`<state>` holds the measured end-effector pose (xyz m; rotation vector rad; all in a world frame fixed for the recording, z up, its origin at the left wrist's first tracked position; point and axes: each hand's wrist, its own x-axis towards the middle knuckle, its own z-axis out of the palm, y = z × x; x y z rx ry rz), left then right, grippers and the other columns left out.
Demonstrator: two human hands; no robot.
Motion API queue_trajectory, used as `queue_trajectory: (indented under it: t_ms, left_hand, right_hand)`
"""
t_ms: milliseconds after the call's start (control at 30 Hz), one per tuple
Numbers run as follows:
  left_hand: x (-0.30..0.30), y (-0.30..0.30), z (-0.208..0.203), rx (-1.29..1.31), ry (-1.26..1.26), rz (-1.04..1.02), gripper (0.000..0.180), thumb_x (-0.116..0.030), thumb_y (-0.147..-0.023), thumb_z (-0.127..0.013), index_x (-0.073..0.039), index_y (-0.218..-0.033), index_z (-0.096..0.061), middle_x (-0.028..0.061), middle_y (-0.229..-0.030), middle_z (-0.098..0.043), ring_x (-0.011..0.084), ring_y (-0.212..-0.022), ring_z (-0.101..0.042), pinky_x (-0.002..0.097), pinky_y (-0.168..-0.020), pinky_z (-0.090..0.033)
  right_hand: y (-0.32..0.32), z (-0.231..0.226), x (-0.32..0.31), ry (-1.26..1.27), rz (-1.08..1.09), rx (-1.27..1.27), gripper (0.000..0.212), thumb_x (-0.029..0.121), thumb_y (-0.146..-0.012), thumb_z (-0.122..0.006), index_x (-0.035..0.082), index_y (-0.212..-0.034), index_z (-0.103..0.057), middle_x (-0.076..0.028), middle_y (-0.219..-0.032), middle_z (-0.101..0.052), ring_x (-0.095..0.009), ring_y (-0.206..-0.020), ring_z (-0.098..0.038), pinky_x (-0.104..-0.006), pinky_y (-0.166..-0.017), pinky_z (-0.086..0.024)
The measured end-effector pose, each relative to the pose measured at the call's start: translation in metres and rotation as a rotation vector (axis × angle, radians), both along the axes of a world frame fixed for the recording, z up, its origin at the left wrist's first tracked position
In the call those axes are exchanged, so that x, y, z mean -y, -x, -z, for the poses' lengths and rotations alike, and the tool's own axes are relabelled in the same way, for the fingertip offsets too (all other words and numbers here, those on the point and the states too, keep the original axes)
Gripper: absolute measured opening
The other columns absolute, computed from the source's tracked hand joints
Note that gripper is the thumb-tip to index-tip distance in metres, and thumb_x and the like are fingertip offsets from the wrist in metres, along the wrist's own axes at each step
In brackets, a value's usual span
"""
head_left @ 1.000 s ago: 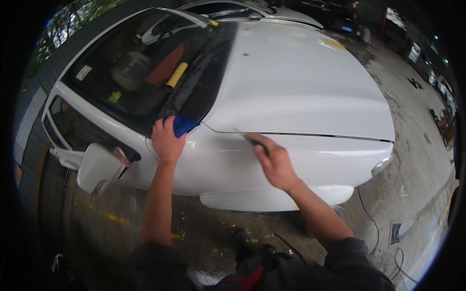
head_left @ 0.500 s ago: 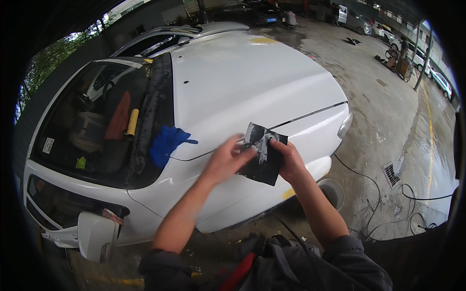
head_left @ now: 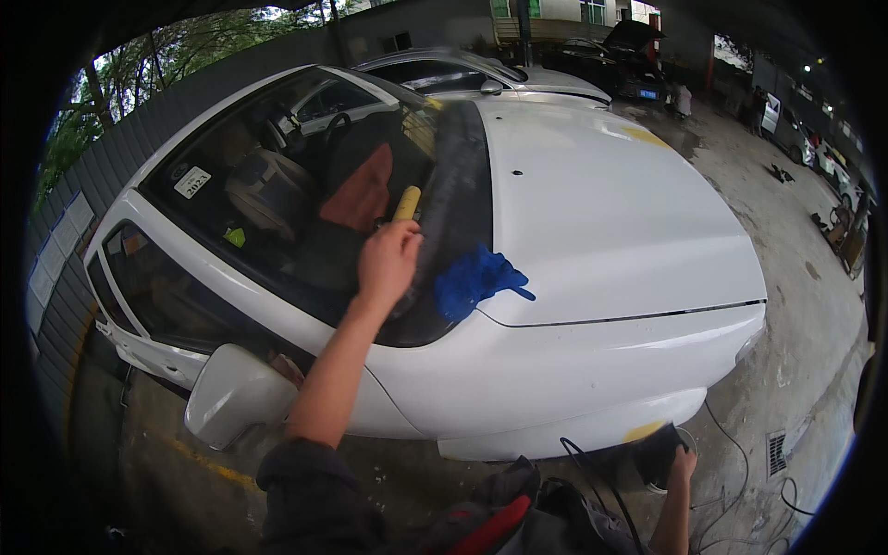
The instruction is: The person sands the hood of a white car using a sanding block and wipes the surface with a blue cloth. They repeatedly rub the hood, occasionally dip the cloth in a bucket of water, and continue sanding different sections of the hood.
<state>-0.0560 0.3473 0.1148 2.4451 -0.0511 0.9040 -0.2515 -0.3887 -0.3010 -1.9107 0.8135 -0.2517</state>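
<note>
My left hand (head_left: 388, 264) reaches over the car's windshield (head_left: 305, 240), its fingers closed around the lower end of a yellow cylinder (head_left: 406, 203). The cylinder's upper end sticks out above the fingers. Low at the right, my right hand (head_left: 683, 464) grips a thin black sheet that looks like sandpaper (head_left: 657, 448), in front of the car's front wheel area. Just right of my left hand, a crumpled blue rubber glove or cloth (head_left: 476, 282) lies at the corner between windshield and hood.
The white car's hood (head_left: 610, 222) stretches to the right, with yellowish patches at its far edge and on the bumper. A side mirror (head_left: 236, 393) juts out beside my left forearm. Cables (head_left: 740, 472) and a drain grate (head_left: 776, 453) are on the concrete. A silver car (head_left: 462, 74) stands behind.
My left hand has left the black sheet and moved to the yellow cylinder on the windshield. My right hand has lowered with the sheet. The view has swung left.
</note>
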Motion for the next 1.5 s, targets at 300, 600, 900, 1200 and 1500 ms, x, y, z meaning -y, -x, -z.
queue_trajectory:
  t_ms: [300, 600, 900, 1200, 1500]
  left_hand:
    - [-0.044, -0.077, -0.004, -0.323, -0.236, -0.279, 0.058, -0.029, -0.090, -0.084, -0.021, -0.144, -0.063, 0.0136, -0.135, -0.065, 0.0365, -0.126, -0.066, 0.0494, -0.100, -0.056]
    - [0.073, -0.012, -0.007, -0.119, 0.472, 0.269, 0.038, -0.007, -0.098, -0.075, -0.003, -0.135, -0.065, 0.0178, -0.114, -0.077, 0.0297, -0.097, -0.077, 0.0387, -0.085, -0.059]
    - [0.181, 0.116, 0.072, -0.166, 0.533, 0.631, 0.051, 0.002, -0.096, -0.075, -0.005, -0.143, -0.056, 0.0166, -0.121, -0.071, 0.0286, -0.098, -0.075, 0.0382, -0.079, -0.062]
    - [0.175, 0.122, 0.073, 0.003, 0.000, 0.574, 0.047, 0.001, -0.093, -0.078, -0.011, -0.135, -0.062, 0.0171, -0.140, -0.060, 0.0380, -0.118, -0.066, 0.0451, -0.097, -0.057]
    - [0.197, 0.113, 0.091, -0.244, 0.772, 0.640, 0.039, 0.002, -0.093, -0.081, -0.006, -0.123, -0.057, 0.0064, -0.103, -0.071, 0.0151, -0.085, -0.070, 0.0313, -0.071, -0.056]
  right_hand:
    - [0.006, -0.015, -0.053, 0.403, -0.460, -0.276, 0.036, 0.032, -0.095, -0.069, -0.004, -0.090, -0.067, -0.015, -0.071, -0.070, -0.029, -0.066, -0.069, -0.0448, -0.065, -0.054]
    - [-0.037, -0.286, -0.242, -0.023, -0.741, 0.185, 0.033, 0.012, -0.103, -0.070, -0.003, -0.131, -0.072, -0.016, -0.099, -0.081, -0.017, -0.094, -0.077, -0.0333, -0.086, -0.060]
    - [-0.090, -0.356, -0.367, -0.547, -0.746, 0.336, 0.036, 0.022, -0.110, -0.066, -0.006, -0.132, -0.067, -0.009, -0.108, -0.077, -0.014, -0.093, -0.073, -0.0316, -0.081, -0.062]
    - [-0.074, -0.327, -0.359, -0.803, -0.805, 0.355, 0.032, 0.021, -0.112, -0.063, -0.005, -0.129, -0.069, -0.008, -0.111, -0.076, -0.016, -0.098, -0.074, -0.0349, -0.086, -0.064]
    - [-0.061, -0.320, -0.332, -0.841, -0.830, 0.415, 0.034, 0.027, -0.112, -0.064, -0.002, -0.128, -0.070, -0.006, -0.108, -0.074, -0.013, -0.095, -0.071, -0.0310, -0.081, -0.062]
